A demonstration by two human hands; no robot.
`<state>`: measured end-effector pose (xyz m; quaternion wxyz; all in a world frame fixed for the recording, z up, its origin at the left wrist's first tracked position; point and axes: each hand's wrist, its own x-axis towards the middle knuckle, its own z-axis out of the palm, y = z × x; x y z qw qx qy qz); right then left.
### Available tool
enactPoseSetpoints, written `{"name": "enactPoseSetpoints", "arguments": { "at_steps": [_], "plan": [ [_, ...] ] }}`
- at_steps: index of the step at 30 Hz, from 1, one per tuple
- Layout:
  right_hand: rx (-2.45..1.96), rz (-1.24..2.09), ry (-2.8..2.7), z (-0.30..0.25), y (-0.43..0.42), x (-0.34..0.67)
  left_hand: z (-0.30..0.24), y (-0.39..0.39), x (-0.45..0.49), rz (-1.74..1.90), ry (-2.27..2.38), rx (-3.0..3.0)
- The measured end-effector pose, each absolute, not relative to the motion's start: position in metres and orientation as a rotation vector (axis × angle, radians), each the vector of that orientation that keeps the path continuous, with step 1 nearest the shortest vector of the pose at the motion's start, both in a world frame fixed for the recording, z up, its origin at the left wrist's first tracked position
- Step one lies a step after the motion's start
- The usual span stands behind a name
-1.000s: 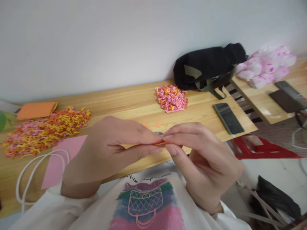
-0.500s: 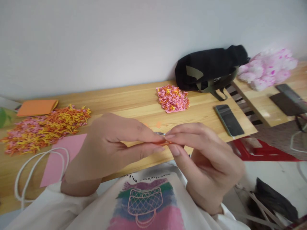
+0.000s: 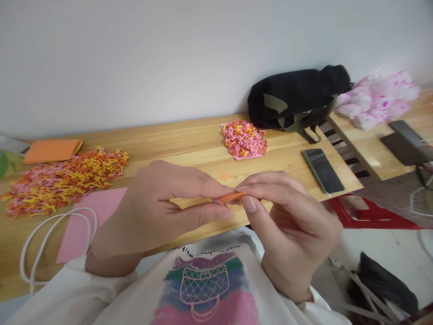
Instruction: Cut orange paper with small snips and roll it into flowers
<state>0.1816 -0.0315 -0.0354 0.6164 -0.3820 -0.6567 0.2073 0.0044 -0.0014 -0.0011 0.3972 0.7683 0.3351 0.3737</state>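
A small orange strip of paper is pinched between my two hands over the front of the wooden table. My left hand grips its left end between thumb and forefinger. Thumb and fingertips of my right hand close on the other end. Behind them on the table lies a tiny orange scrap. Farther back, a heap of small pink, orange and yellow twisted paper pieces rests on a pink sheet. How the strip is folded inside the fingers is hidden.
At left are a larger heap of twisted pieces, orange paper, a pink sheet and a looped white cable. On the right sit a black bag, a phone and a red stool below.
The orange strip has turned and shows more of its face between my fingertips. My right hand has shifted slightly; a shiny grey bit seen behind the fingertips is now hidden.
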Motion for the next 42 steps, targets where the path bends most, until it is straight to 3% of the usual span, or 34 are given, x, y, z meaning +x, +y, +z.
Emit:
{"name": "enactPoseSetpoints", "arguments": {
  "at_steps": [42],
  "plan": [
    [-0.843,0.44,-1.577,-0.0328,-0.0342,0.1824,0.0,-0.0008,0.0047,1.009,0.816,1.959]
  ]
}}
